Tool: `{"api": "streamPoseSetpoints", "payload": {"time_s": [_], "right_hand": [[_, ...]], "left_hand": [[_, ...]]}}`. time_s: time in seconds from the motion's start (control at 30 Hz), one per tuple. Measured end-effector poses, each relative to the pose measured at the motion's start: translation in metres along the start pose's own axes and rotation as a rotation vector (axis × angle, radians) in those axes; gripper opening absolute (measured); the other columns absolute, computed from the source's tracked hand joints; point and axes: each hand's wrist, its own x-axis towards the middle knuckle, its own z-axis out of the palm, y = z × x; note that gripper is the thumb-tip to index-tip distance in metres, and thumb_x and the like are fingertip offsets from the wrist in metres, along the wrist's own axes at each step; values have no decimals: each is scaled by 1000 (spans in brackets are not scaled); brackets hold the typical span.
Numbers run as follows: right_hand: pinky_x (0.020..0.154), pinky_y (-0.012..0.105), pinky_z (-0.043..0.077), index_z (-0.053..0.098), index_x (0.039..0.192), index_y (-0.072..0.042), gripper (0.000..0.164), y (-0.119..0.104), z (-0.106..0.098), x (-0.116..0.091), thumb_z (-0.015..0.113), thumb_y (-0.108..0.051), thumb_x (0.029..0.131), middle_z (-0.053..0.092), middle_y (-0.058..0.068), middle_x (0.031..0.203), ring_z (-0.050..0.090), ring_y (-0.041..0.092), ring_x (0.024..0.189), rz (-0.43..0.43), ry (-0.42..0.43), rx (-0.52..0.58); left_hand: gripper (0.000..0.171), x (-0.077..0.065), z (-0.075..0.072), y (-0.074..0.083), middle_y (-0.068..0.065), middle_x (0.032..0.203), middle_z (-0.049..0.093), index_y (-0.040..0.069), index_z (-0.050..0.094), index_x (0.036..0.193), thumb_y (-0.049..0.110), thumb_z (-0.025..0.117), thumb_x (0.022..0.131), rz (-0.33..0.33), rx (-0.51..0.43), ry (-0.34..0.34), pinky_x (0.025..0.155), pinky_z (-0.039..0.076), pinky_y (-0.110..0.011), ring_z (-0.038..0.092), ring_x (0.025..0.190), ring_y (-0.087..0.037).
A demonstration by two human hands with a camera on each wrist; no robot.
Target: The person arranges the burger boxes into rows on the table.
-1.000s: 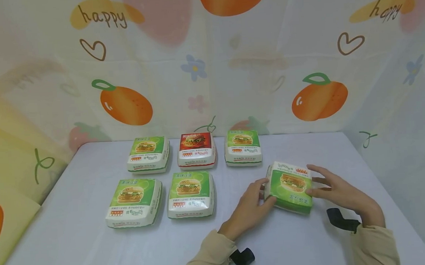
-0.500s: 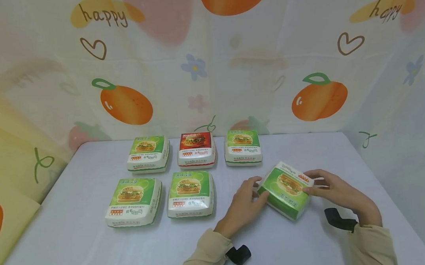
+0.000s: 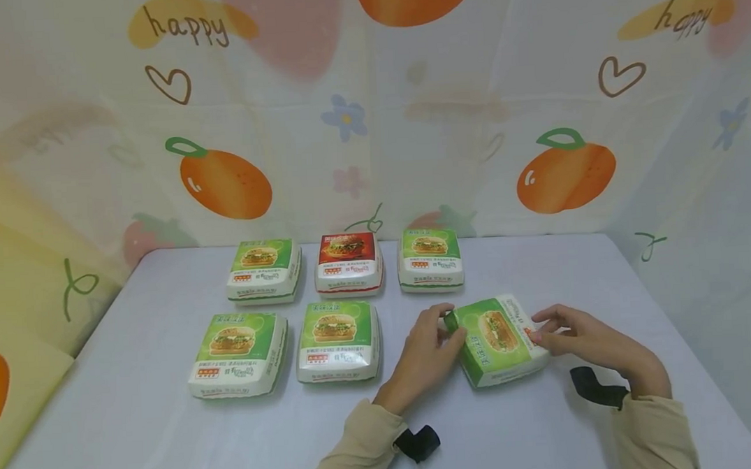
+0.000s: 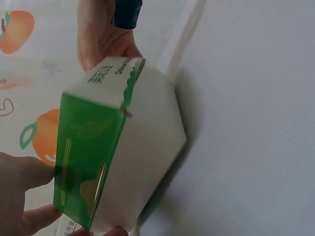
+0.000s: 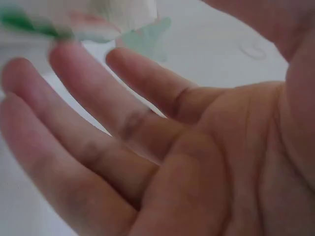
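Observation:
A green and white burger box [image 3: 494, 334] with a printed burger sits turned sideways on the white table, between both hands. At its left side, my left hand [image 3: 421, 358] holds a corner with thumb and fingers. The left wrist view shows these fingers [image 4: 37, 219] against the green side of the box [image 4: 86, 152] and at its lower edge. On the opposite side, my right hand [image 3: 584, 337] touches the label edge with its fingertips. In the right wrist view its fingers [image 5: 98, 93] are loosely extended, and the blurred box [image 5: 118, 17] lies beyond them.
Left of the hands stand two green burger boxes [image 3: 239, 352], [image 3: 337, 341] in a front row. Behind them are a green box [image 3: 264, 271], a red-topped box [image 3: 349, 263] and another green box [image 3: 430, 260]. A printed curtain [image 3: 441, 155] hangs behind the table.
The burger box between the hands has turned clockwise, its white label end swinging from the back to the right. Both hands have shifted slightly left. The other boxes stay put.

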Motion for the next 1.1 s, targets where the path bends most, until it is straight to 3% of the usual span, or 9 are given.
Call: {"api": "streamPoseSetpoints", "payload": {"time_s": [0.1, 0.33, 0.57, 0.77, 0.87, 1.1], "right_hand": [[89, 42, 57, 44, 138, 3, 59, 0, 1, 1, 61, -35, 97, 62, 16, 116, 65, 24, 101, 3, -9, 12], [97, 62, 49, 33, 150, -4, 69, -3, 5, 6, 59, -40, 98, 41, 27, 150, 50, 48, 130, -51, 41, -19], [98, 62, 48, 29, 153, -6, 71, -6, 8, 9, 60, -37, 97, 37, 29, 152, 48, 49, 131, -52, -18, 31], [99, 61, 49, 21, 156, -9, 84, -8, 13, 11, 68, -34, 92, 24, 27, 159, 38, 55, 137, -78, -62, 69], [100, 60, 49, 22, 156, -7, 85, -8, 15, 13, 71, -32, 90, 23, 27, 160, 35, 57, 137, -112, -63, 72], [95, 54, 53, 36, 148, -4, 71, -10, 18, 16, 69, -34, 92, 41, 27, 149, 52, 46, 126, -103, -26, 29]], "left_hand": [[50, 0, -2, 2, -5, 115, 56, 14, 46, 143, 36, 57, 99, -7, 5, 9, 73, 46, -26, 52, 95, -13], [56, 1, -7, 4, -9, 128, 56, 16, 43, 147, 39, 58, 98, -58, 15, -25, 70, 45, -27, 53, 93, -13], [71, 2, -13, 4, -10, 117, 58, 14, 35, 152, 43, 62, 93, -85, -7, -106, 67, 47, -28, 54, 89, -14], [71, 1, -15, 6, -16, 143, 51, 13, 33, 154, 40, 61, 94, -79, -12, -88, 74, 49, -30, 58, 96, -17], [69, 0, -18, 8, -16, 144, 51, 14, 36, 152, 44, 60, 95, -91, 7, -94, 78, 50, -33, 58, 102, -20], [88, -5, -27, 9, -17, 145, 52, 13, 29, 155, 53, 69, 87, -112, 80, -245, 102, 48, -49, 53, 128, -28]]}}
